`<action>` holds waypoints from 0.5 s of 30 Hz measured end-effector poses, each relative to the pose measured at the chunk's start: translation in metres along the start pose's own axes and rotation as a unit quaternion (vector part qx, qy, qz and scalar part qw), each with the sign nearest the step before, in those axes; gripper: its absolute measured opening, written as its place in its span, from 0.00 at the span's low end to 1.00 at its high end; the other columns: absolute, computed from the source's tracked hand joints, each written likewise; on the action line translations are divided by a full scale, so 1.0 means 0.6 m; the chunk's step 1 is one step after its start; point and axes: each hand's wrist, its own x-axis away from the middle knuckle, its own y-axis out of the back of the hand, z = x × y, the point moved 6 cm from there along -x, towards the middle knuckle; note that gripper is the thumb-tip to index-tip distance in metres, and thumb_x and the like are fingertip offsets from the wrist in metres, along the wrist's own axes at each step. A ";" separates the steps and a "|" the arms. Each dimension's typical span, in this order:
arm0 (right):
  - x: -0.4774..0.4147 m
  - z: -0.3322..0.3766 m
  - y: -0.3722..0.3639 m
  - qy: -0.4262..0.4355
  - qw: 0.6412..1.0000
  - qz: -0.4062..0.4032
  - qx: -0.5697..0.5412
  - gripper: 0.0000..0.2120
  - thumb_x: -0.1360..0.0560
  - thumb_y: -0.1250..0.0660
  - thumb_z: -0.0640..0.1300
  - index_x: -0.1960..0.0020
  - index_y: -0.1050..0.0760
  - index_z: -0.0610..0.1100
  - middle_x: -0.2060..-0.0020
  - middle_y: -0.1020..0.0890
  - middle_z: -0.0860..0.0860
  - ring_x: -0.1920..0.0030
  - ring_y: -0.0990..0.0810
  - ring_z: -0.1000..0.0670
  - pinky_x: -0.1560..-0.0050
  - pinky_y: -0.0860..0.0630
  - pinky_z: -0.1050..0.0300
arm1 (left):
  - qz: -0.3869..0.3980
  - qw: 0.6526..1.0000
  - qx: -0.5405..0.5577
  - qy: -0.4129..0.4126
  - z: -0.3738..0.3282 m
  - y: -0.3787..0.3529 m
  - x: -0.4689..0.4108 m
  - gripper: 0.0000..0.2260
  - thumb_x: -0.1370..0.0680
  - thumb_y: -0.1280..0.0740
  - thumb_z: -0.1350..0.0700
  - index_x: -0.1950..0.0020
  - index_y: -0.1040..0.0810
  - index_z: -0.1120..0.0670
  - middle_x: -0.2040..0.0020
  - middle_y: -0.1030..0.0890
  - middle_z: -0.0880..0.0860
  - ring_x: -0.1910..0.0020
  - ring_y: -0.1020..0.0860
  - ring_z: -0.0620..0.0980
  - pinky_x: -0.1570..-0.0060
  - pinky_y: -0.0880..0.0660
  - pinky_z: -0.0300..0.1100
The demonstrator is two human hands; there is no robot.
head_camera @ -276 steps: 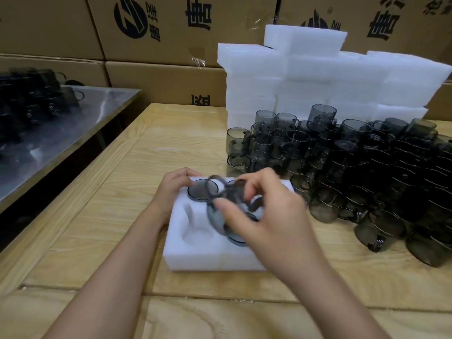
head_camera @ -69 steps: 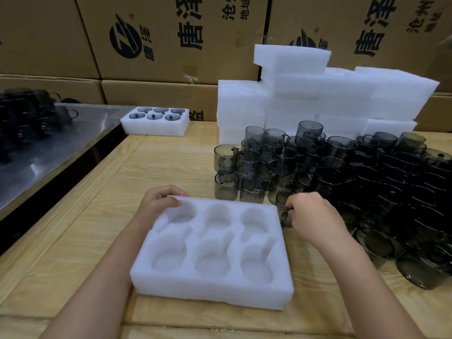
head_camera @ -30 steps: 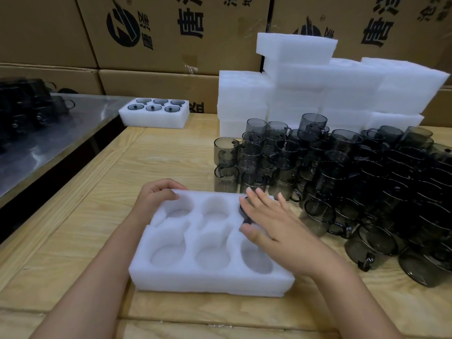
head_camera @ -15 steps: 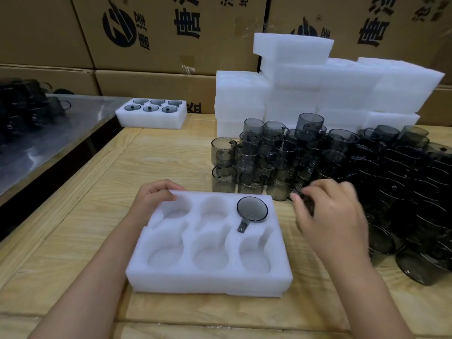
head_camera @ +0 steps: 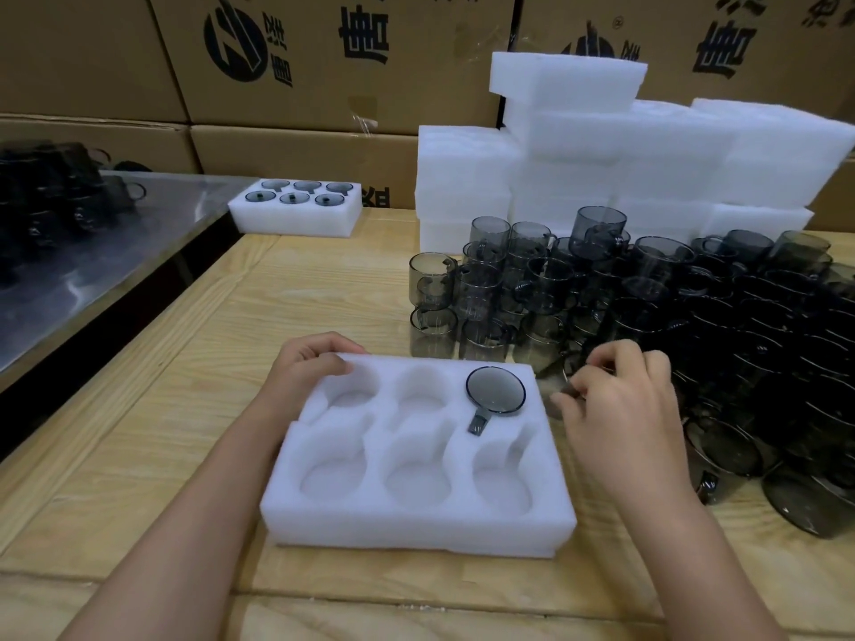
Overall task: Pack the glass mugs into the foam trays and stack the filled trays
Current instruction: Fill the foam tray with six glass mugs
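Note:
A white foam tray [head_camera: 416,515] with several round pockets lies on the wooden table in front of me. One smoky glass mug [head_camera: 495,391] sits in its far right pocket, handle pointing toward me. My left hand [head_camera: 310,363] grips the tray's far left corner. My right hand [head_camera: 620,400] is just right of the tray, fingers curled round a mug [head_camera: 557,379] at the near edge of the big cluster of loose glass mugs [head_camera: 647,307]. That mug is mostly hidden by my fingers.
A filled foam tray [head_camera: 296,222] rests at the far left of the table. Stacks of empty foam trays [head_camera: 624,145] stand behind the mugs, with cardboard boxes [head_camera: 324,62] along the back. A steel table [head_camera: 92,270] with dark mugs stands to the left.
A filled tray went to the far left and an empty one replaced it. My right hand set one mug in the far right pocket, then moved right to the cluster and closed on another.

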 end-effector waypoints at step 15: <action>-0.059 0.202 0.012 0.130 0.907 0.123 -0.381 0.08 0.29 0.27 0.44 0.63 0.25 0.44 0.48 0.21 0.50 0.48 0.24 0.55 0.45 0.31 0.63 | 0.098 0.958 -0.161 -0.215 -0.079 -0.062 0.037 0.31 0.37 0.23 0.51 0.36 0.28 0.44 0.44 0.18 0.46 0.44 0.20 0.46 0.42 0.26 0.40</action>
